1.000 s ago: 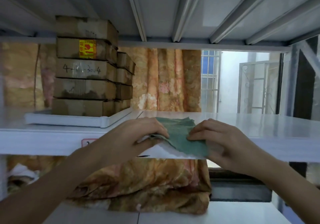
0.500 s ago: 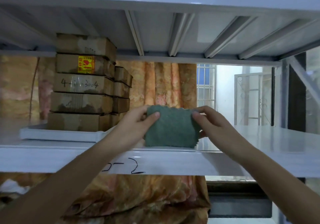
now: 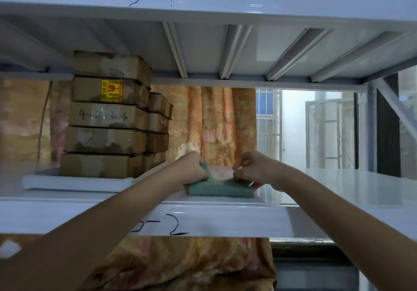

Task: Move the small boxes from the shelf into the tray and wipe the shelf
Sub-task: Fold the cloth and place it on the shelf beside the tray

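Pinching green cloth (image 3: 220,190) on shelf (image 3: 338,191): left hand (image 3: 194,169), right hand (image 3: 252,170) fingers curled round folds.

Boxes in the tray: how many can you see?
9 visible: five stacked in the front column and four in the shorter column behind, all in the white tray. More may be hidden behind.

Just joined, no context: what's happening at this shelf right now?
A person is handling a green cloth that lies on the white shelf, near its front edge. The left hand pinches one part of it up and the right hand grips the other side, as if folding it. The small cardboard boxes already sit stacked in the white tray at the shelf's left, so the wiping part seems to be what's in play.
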